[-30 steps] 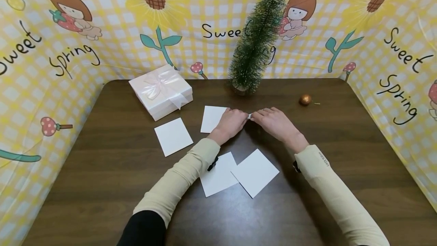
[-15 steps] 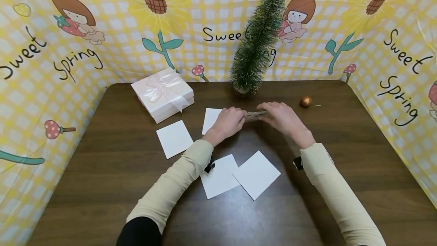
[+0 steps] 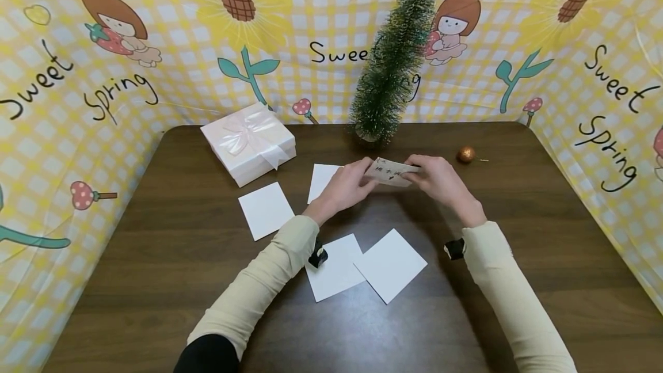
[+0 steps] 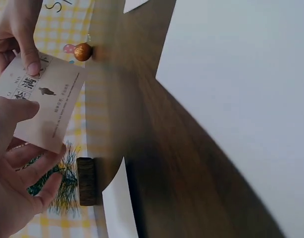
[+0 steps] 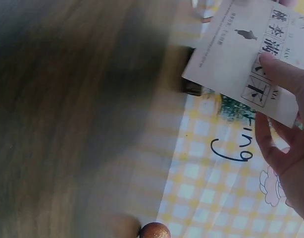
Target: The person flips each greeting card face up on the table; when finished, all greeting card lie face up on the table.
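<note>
A square card (image 3: 388, 174) printed with dark characters is held up above the table, tilted so its printed face shows in the head view. My left hand (image 3: 342, 191) pinches its left side, the thumb lying over the print and fingers behind in the left wrist view. At the opposite side my right hand (image 3: 445, 186) pinches it too. The right wrist view shows that thumb pressing on the card's characters (image 5: 265, 54) and fingers underneath. White cards (image 3: 396, 266) lie on the table below and to the left of the hands, one partly hidden by the left hand.
A green bottle-brush tree (image 3: 391, 62) stands at the back, behind the hands. Left of it sits a white gift box (image 3: 248, 143) with a ribbon bow. A copper bauble (image 3: 465, 155) lies at the right rear. Patterned cloth (image 3: 311, 4) borders the table (image 3: 155, 281).
The hands have spread apart and the right one has moved right. Between them the card has come into sight, turning from edge-on to show its printed face.
</note>
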A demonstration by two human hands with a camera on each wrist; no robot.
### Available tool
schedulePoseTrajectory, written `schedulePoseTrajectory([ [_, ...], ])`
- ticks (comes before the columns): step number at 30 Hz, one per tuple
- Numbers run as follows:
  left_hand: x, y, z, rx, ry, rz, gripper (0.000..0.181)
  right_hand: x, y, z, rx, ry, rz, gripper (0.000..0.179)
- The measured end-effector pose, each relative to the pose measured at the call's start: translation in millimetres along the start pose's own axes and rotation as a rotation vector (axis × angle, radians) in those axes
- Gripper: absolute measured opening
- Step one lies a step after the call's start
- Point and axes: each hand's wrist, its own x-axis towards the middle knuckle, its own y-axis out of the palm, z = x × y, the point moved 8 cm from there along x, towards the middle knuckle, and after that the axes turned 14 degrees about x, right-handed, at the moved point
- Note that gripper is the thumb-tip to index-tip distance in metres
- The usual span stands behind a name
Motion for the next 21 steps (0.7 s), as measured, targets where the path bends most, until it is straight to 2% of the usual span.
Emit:
schedulePoseTrajectory([
  [4,-0.6,-3.3,-0.1,-0.129,-0.011,-0.051,0.017,-2.4,-2.9,-3.5,0.105,0.064,0.005,0.008],
  [6,-1.0,-5.0,-0.4,-0.177,-0.011,-0.073,0.010,-4.3,-4.9,-7.5,0.154,0.109,-0.012,0.013],
  [11,-1.4,-7.9,1.5,-0.298,-0.032,-0.105,0.010,-12.9,-11.6,-24.7,0.302,0.273,-0.119,0.056],
  [13,-1.2,-9.7,2.7,-0.342,-0.044,-0.120,0.010,-16.2,-11.5,-31.8,0.378,0.333,-0.147,0.064],
  [16,-0.9,-11.8,3.0,-0.391,-0.053,-0.133,0.008,-18.4,-8.2,-37.6,0.459,0.374,-0.146,0.053],
  [19,-0.8,-11.6,3.6,-0.419,-0.072,-0.131,0.009,-17.9,-4.4,-37.5,0.498,0.360,-0.112,0.034],
  [21,-0.9,-10.3,5.2,-0.424,-0.096,-0.125,0.014,-17.2,-2.7,-36.8,0.518,0.347,-0.095,0.030],
])
